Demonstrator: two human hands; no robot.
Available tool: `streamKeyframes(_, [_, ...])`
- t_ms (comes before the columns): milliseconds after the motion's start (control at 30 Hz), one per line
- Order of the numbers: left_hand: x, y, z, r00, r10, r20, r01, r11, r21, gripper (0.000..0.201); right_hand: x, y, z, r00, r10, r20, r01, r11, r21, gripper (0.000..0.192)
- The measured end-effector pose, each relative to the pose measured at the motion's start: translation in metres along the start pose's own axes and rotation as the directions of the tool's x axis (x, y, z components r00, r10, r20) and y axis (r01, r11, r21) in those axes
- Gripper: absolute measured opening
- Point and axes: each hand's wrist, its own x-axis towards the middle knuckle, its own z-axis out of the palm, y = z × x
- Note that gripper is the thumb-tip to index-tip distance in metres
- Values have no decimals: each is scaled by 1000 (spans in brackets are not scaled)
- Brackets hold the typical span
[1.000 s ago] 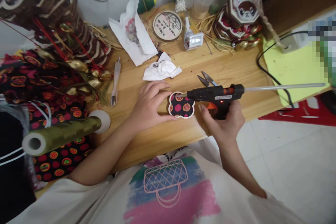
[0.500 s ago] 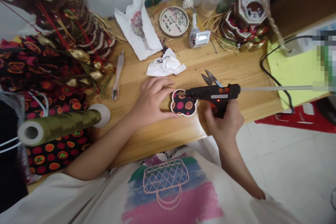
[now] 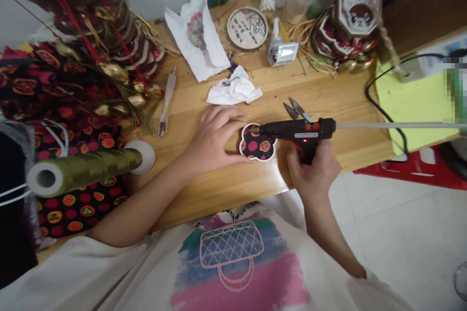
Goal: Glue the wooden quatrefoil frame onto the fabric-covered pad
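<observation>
The left hand (image 3: pixel 209 141) is lying on the wooden bench (image 3: pixel 233 184), fingers spread and released, with thumb and fingertips pressing against the left edge of the small lobed fabric-covered piece, black with red and orange dots and a white rim (image 3: pixel 257 144). This piece is lying flat near the front edge of the bench, between the two hands. The right hand (image 3: pixel 314 172) is clenching the grip of the black hot-glue gun with a red indicator light (image 3: pixel 297 130), holding it level, the nozzle meeting the upper rim of the piece. A clear glue stick (image 3: pixel 394 125) is projecting from the rear of the gun toward the right edge of the bench. Small metal snips (image 3: pixel 296 109) are lying just behind the gun. A crumpled white tissue (image 3: pixel 233 91) is lying behind the left hand.
</observation>
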Motion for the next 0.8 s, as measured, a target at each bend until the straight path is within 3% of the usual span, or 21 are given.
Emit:
streamKeyframes(300, [0, -2, 1, 1000, 18, -13, -18, 1000, 2, 65, 2, -1, -1, 999, 33, 8, -34, 999, 13, 23])
streamKeyframes(800, [0, -1, 0, 999, 28, -16, -28, 1000, 7, 65, -1, 1, 0, 1000, -15, -12, 15, 1000, -19, 25])
